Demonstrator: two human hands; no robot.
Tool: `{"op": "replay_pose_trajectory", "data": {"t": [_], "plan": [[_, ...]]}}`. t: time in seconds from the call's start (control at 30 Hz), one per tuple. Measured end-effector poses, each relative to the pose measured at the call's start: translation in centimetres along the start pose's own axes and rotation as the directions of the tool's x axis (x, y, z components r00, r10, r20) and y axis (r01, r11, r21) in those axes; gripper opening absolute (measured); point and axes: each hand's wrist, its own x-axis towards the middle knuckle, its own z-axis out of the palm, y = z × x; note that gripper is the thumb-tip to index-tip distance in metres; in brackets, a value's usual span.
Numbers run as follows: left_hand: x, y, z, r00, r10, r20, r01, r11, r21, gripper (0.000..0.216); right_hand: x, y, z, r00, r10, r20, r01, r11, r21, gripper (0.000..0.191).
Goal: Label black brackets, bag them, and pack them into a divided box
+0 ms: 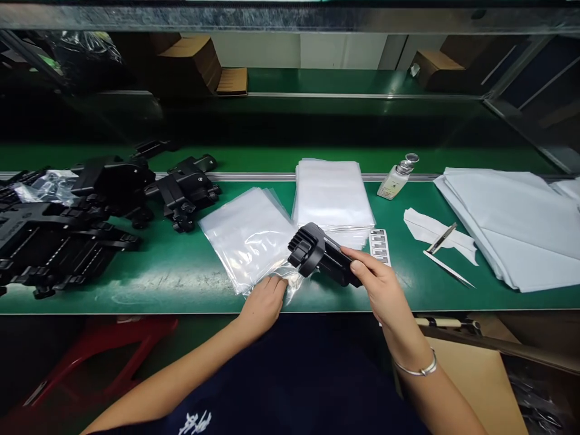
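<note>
My right hand [380, 290] is closed round a black plastic part [319, 255] with a ribbed round end, held just above the green table near its front edge. My left hand [265, 301] pinches the near edge of a clear plastic bag [249, 235] that lies on top of a small pile of such bags. The black part's ribbed end sits right at the bag's near corner, close to my left fingers.
A taller stack of clear bags [332, 194] lies behind. Many black plastic parts [90, 211] crowd the table's left. A label strip [379, 246], tweezers [446, 254], a small pump bottle [399, 176] and white sheets [507, 223] lie at the right. Cardboard boxes [194, 63] stand beyond.
</note>
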Motion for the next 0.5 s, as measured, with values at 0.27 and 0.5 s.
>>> {"op": "replay_pose_trajectory", "data": {"t": [0.27,0.5], "plan": [[-0.6,-1.2,-0.4,1.000,0.022,-0.014,-0.021,0.996,0.090,0.028,0.6,-0.4,1.4,0.983,0.172,0.070,-0.183,0.963,0.198,0.045],[-0.2,-2.2,-1.9,0.999,-0.052,0.011,0.052,0.998,-0.047,0.026,1.1,0.5,1.8,0.958,0.254,0.135,-0.283,0.919,0.275,0.048]]}}
